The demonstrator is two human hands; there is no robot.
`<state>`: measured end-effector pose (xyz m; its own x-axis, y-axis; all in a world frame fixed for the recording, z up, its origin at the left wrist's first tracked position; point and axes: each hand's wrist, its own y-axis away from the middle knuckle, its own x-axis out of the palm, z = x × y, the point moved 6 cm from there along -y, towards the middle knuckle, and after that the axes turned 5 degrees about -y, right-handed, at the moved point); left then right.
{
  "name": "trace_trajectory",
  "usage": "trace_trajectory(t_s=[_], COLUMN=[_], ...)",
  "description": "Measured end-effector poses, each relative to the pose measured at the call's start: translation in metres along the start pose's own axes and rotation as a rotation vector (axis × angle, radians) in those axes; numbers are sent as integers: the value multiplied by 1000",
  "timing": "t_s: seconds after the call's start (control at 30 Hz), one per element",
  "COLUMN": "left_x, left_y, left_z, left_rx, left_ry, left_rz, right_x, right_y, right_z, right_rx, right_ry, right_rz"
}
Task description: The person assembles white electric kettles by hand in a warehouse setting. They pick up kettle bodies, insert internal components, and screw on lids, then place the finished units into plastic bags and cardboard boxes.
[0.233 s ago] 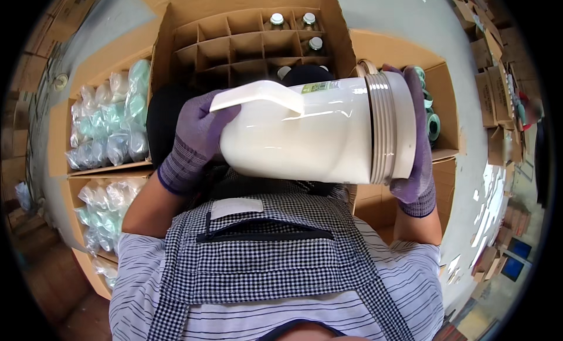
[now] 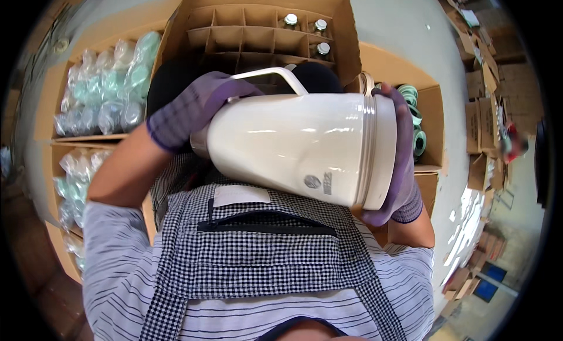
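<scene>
Across my lap lies a large white vacuum jug [image 2: 281, 144], on its side, with a raised handle [image 2: 272, 72] on its far side. My left hand [image 2: 208, 103], in a purple work glove, is closed around the narrow end of the jug beside the handle. My right hand [image 2: 404, 159], also gloved, grips the round off-white base cap [image 2: 380, 156] at the wide end, its palm against the flat face. Ribbed rings show between the cap and the jug's body. A grey printed mark faces up near that end. Some fingers of both hands are hidden.
Ahead stands a divided carton [image 2: 258, 2] with several white-topped glass bottles [image 2: 291, 21]. Cartons on the left hold plastic-wrapped white and mint-green pieces [image 2: 111, 83]. On the right, a carton [image 2: 431, 94] contains green ring-shaped parts [image 2: 418, 143]. More cardboard [image 2: 504, 94] is piled farther right.
The jug has turned about its length, bringing the printed mark into view. The gap with threaded rings at the base cap has narrowed. My left hand has shifted around the narrow end.
</scene>
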<state>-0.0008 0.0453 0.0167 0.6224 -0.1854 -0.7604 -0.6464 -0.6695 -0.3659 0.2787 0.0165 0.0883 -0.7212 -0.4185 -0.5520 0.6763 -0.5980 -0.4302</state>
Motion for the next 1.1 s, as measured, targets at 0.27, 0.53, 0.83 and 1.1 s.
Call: trace_trajectory(t_s=[0.27, 0.53, 0.83, 1.1], left_x=[1, 4, 21, -9], left_y=[21, 44, 30, 30], left_z=[4, -21, -14, -9], left_rx=[35, -644, 56, -353], left_ry=[-176, 431, -212, 89], left_rz=[-135, -384, -100, -410], right_x=[10, 1, 44, 24], right_y=[-9, 21, -25, 16], right_z=[4, 3, 54, -54], right_rx=[350, 577, -119, 935], right_ry=[0, -277, 174, -720], right_rz=[9, -59, 106, -252])
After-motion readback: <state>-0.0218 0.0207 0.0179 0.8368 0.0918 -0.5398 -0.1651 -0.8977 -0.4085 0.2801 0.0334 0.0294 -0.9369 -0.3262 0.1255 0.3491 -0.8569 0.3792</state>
